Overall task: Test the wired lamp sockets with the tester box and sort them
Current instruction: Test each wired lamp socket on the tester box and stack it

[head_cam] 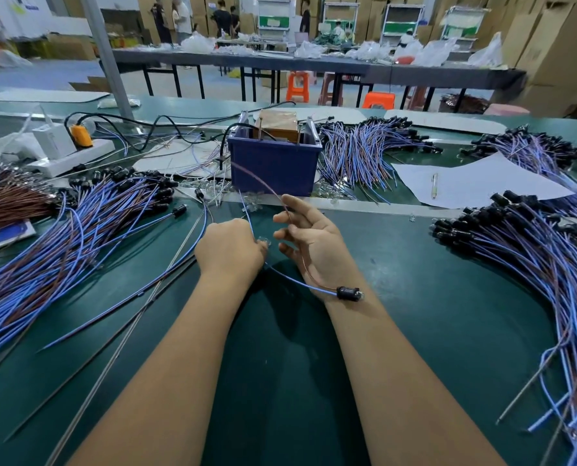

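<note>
Both hands work one socket (348,292): our left hand (231,248) pinches its blue lead (292,280), our right hand (309,240) its brown lead (289,213); untested-looking heaps (61,230) remain.

No words or numbers can be read anywhere. The white paper sheet (475,183) on the surface shows no marks on the side facing up. The blue-and-white card (3,235) at the left edge has print on it, but it's too small and blurry to make out. The green panels on the shelf racks (275,21) far at the back carry pale patches, maybe labels, but nothing legible. The blue box (273,166) and the white power strip (72,158) show no brand or sign.
</note>
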Demonstrator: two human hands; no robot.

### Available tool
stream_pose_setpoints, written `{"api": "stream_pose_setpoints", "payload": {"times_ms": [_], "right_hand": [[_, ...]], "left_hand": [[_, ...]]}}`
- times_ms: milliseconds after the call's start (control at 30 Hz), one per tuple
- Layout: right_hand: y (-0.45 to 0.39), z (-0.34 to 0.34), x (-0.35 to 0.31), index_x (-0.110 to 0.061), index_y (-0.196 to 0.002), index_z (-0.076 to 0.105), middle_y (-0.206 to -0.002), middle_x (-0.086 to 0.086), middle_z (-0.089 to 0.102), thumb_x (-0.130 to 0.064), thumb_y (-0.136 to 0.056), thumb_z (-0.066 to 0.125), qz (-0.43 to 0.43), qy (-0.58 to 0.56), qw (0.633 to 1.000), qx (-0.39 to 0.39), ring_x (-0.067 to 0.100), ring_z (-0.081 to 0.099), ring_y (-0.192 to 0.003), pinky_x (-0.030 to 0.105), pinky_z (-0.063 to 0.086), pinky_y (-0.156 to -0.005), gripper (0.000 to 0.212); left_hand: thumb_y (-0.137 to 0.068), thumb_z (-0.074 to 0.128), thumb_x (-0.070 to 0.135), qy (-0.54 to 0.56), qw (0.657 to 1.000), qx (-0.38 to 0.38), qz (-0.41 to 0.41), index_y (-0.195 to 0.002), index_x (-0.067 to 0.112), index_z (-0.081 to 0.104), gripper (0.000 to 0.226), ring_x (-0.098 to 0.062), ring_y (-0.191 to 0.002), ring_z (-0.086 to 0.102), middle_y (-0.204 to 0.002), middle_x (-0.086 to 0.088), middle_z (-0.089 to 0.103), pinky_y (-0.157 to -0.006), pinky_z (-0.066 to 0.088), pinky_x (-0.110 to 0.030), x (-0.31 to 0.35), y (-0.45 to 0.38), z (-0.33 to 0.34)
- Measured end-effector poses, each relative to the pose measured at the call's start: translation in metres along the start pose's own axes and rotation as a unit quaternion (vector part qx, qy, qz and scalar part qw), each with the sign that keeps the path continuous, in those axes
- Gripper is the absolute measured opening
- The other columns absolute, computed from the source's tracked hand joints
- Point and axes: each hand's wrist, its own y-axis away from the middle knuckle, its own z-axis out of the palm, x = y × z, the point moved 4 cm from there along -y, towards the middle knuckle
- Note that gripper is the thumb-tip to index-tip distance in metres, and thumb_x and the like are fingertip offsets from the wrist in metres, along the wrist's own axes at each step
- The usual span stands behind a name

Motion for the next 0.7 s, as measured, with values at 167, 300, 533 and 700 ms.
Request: {"api": "stream_pose_setpoints", "payload": {"times_ms": [167,300,533,700], "right_hand": [[0.002,-0.014,-0.005,-0.02,-0.114,0.062,-0.083,-0.006,0.069,0.011,-0.094,0.039,0.016,0.02,1.0,-0.003,0.01,0.062,-0.067,0.022,0.047,-0.066,0.044],[0.002,-0.014,-0.006,-0.019,-0.108,0.065,-0.08,-0.005,0.07,0.011,-0.09,0.04,0.028,0.022,0.999,-0.008,0.011,0.062,-0.067,0.022,0.048,-0.066,0.043],[-0.001,-0.017,-0.005,-0.013,-0.092,0.062,-0.06,-0.003,0.053,-0.009,-0.095,0.04,0.043,-0.017,0.999,0.016,0.013,0.049,-0.058,0.025,0.041,-0.06,0.023],[-0.001,-0.021,-0.008,-0.015,-0.079,0.065,-0.059,-0.002,0.056,-0.024,-0.1,0.051,0.003,0.002,0.999,0.039,0.011,0.052,-0.055,0.022,0.046,-0.057,0.027]], "left_hand": [[-0.09,0.049,0.016,-0.041,0.999,-0.006,0.005,-0.076,0.015,0.044,0.015,-0.031,-0.103,0.05,-0.1,-0.011,0.064,-0.064,0.032,-0.034,0.002,0.002,0.0],[-0.092,0.051,0.025,-0.068,0.997,0.024,0.012,-0.084,0.015,0.054,0.014,-0.033,-0.106,0.052,-0.105,-0.012,0.065,-0.075,0.034,-0.035,0.0,0.002,-0.002],[-0.092,0.057,0.035,-0.07,0.997,0.032,0.003,-0.097,0.02,0.07,0.021,-0.03,-0.105,0.055,-0.099,-0.005,0.068,-0.078,0.03,-0.034,-0.004,0.0,-0.004],[-0.091,0.056,0.028,-0.082,0.996,0.026,-0.011,-0.097,0.02,0.07,0.018,-0.03,-0.105,0.053,-0.098,-0.006,0.067,-0.077,0.024,-0.034,-0.007,0.0,-0.008]]}}
